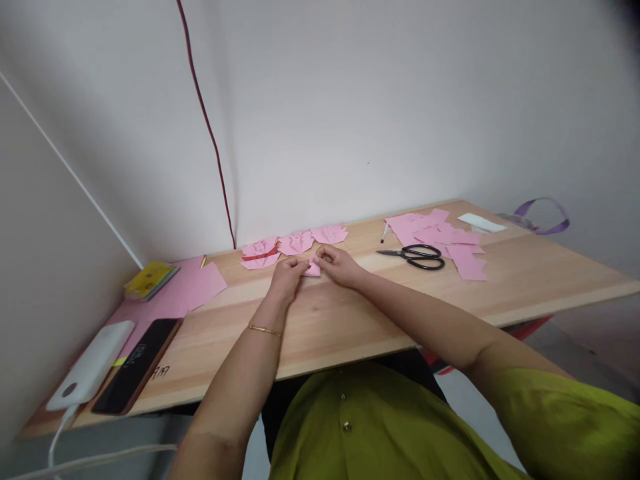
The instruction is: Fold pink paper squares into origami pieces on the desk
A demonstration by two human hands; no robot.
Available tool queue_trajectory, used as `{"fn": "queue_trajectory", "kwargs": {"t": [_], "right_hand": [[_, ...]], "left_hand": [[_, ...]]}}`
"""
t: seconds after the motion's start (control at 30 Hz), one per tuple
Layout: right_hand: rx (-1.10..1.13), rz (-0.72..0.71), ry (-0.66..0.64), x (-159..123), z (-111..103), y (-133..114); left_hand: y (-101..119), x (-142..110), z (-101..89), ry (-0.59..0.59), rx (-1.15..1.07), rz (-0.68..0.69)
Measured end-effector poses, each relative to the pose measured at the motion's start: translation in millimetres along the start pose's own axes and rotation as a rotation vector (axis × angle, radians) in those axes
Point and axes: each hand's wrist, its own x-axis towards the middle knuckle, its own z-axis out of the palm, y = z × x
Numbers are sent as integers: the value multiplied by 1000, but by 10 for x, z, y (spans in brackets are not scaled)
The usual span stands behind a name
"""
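Note:
Between my two hands is a small folded piece of pink paper [313, 270], close above the wooden table. My left hand [289, 277] pinches its left side, a bracelet on the wrist. My right hand [339, 265] pinches the paper from the right, thumb and fingers together. Just behind my hands lie several cut and folded pink paper shapes [295, 243] along the wall, with a red strip [259, 255] across those at the left. Fingers cover part of the held paper, so its full shape is hidden.
Black-handled scissors [424, 257] lie right of my hands, near loose pink paper pieces [440, 233], a pen [385, 232] and a white strip [481, 222]. At left are pink sheets [200, 287], a yellow packet [150, 280], a phone [137, 367] and a cabled white power bank [91, 365].

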Motion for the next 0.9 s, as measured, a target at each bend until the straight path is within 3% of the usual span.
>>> {"fn": "queue_trajectory", "kwargs": {"t": [0.47, 0.9], "right_hand": [[0, 24, -5, 1, -7, -22], [234, 165, -71, 5, -49, -47]], "left_hand": [[101, -64, 25, 22, 238, 143], [86, -32, 1, 45, 304, 165]]}}
